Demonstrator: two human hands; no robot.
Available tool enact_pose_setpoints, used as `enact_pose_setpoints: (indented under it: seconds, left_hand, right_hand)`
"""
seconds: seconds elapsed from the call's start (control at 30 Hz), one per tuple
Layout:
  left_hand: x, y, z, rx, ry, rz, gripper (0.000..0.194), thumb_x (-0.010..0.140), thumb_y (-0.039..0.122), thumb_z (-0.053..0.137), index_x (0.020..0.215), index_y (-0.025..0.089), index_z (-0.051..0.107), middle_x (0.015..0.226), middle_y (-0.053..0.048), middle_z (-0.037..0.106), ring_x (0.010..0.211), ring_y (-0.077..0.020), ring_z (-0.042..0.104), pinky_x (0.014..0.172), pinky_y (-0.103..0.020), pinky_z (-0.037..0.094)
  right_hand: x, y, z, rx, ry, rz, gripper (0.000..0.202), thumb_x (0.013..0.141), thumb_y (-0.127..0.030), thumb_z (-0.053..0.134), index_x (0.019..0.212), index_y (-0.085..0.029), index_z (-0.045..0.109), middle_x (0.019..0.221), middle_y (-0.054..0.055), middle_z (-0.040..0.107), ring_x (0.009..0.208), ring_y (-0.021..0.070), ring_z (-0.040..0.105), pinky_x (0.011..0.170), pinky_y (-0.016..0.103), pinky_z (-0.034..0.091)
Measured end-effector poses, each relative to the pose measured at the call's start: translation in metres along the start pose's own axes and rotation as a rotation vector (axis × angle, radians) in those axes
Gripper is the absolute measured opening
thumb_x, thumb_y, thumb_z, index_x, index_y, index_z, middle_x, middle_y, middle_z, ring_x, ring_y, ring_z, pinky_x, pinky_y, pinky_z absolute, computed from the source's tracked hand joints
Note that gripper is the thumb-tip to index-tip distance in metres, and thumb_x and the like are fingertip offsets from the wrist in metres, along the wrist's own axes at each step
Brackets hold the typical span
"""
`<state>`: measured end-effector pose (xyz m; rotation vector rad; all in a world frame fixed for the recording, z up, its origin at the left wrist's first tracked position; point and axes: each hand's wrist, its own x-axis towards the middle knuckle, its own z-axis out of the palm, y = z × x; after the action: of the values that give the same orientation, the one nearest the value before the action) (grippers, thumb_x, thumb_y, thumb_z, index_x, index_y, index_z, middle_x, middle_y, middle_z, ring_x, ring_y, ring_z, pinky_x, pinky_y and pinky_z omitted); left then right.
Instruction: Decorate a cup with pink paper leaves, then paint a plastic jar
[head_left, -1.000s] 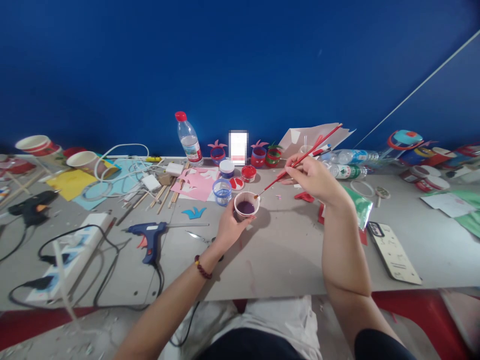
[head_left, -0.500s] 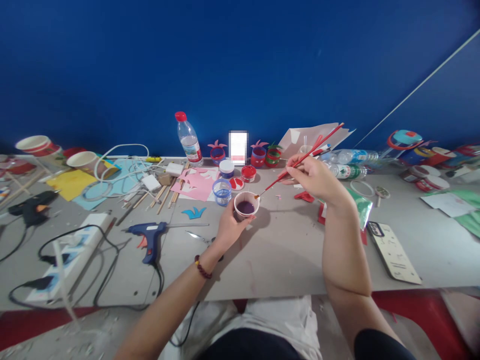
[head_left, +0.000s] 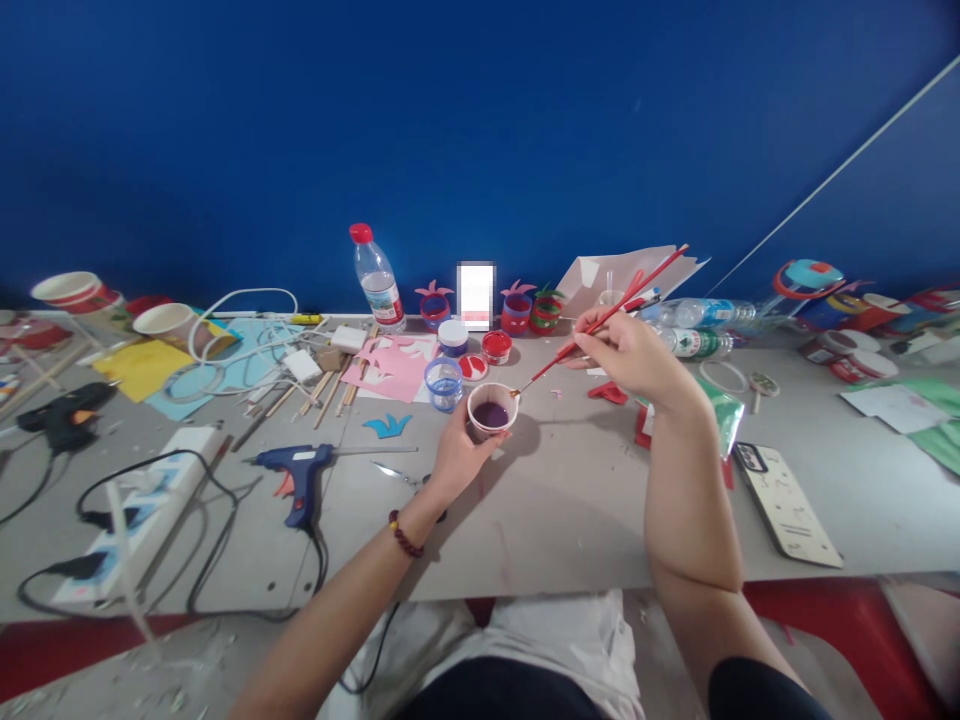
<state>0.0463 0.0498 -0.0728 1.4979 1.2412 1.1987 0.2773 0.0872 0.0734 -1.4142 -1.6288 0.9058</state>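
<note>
A white paper cup (head_left: pixel 480 396) with dark purple liquid in the bottom is gripped in my left hand (head_left: pixel 465 455), fingers wrapped around its side. My right hand (head_left: pixel 619 345) pinches a red paintbrush (head_left: pixel 559 355) by its handle. The bristles are at the cup's right rim; whether they touch it I cannot tell. Just behind the cup stand a clear blue plastic ring-like container (head_left: pixel 444 384), an open red paint jar (head_left: pixel 496 348) and its lid (head_left: pixel 473 367). Left of the cup lies a blue paper leaf cutout (head_left: pixel 388 427).
A blue glue gun (head_left: pixel 296 475), scissors (head_left: pixel 397 473) and a white power strip (head_left: pixel 142 520) with cables lie to the left. A bottle with a red cap (head_left: pixel 379 285) stands at the back. Pink paper (head_left: pixel 394 365) lies near it. A phone (head_left: pixel 787 505) is at the right.
Almost nothing differs. The brush and right hand have shifted very slightly, with the tip still at the cup's right rim; the left hand and cup keep their place.
</note>
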Motion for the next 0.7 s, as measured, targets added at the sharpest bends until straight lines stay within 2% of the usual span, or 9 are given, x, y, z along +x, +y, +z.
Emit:
enact_pose_setpoints:
  seconds: [0.3,0.7]
  left_hand:
    - [0.0003,0.0006,0.0002,-0.003,-0.002,-0.005,0.056,0.073,0.025,0.078,0.124,0.022,0.055,0.118,-0.008,0.069,0.109,-0.0241,0.065,0.097,-0.035,0.051]
    - [0.0022,-0.0055,0.0002,-0.011,0.008,-0.004,0.058,0.072,0.030,0.079,0.124,0.023,0.056,0.115,-0.007,0.069,0.107,-0.0233,0.066,0.095,-0.039,0.052]
  right_hand:
    - [-0.0006,-0.0005,-0.0003,-0.001,0.001,0.002,0.014,0.089,-0.036,0.065,0.092,-0.025,0.057,0.088,0.007,0.072,0.090,0.0288,0.074,0.070,0.042,0.064]
    - [-0.0016,-0.0047,0.0002,0.030,0.001,0.021,0.012,0.090,-0.028,0.065,0.092,-0.021,0.056,0.086,0.008,0.071,0.088,0.0239,0.073,0.071,0.034,0.063]
